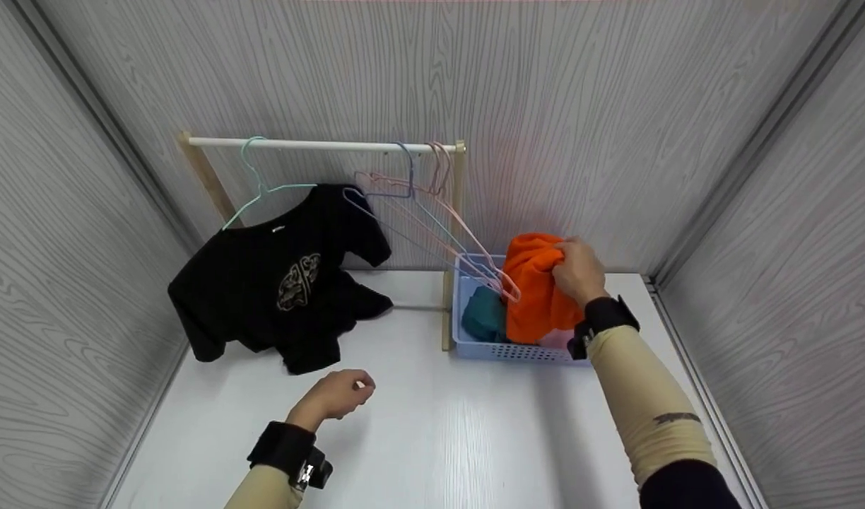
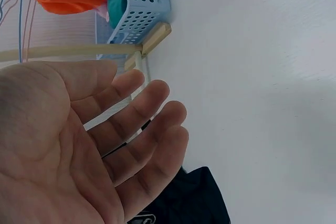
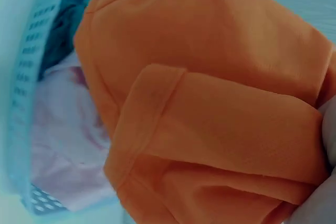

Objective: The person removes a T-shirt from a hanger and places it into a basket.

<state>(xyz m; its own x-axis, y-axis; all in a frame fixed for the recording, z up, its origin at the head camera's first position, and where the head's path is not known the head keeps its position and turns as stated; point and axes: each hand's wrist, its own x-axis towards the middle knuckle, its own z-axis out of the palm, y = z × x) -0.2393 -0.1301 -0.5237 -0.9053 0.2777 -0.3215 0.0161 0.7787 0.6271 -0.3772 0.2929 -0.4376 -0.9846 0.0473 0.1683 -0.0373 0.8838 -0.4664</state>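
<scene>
My right hand [image 1: 579, 270] grips a bunched orange garment [image 1: 535, 283] and holds it over the blue plastic basket [image 1: 524, 353]. In the right wrist view a folded, hemmed edge of the orange cloth [image 3: 226, 124] fills most of the picture. Beneath it in the basket lie a teal cloth [image 1: 484, 315] and a pale pink cloth [image 3: 68, 135]. My left hand [image 1: 337, 394] hovers over the white table in front of the rack, holding nothing, its fingers loosely curled. Behind it a black T-shirt [image 1: 263, 283] hangs from a mint green hanger [image 1: 261, 189].
A clothes rack with a white rail [image 1: 319, 145] and wooden posts stands at the back left. A blue hanger [image 1: 410, 170] and pink hangers [image 1: 468, 226] hang at its right end, slanting over the basket. Wood-grain panels [image 1: 779, 177] enclose the white table [image 1: 432, 424].
</scene>
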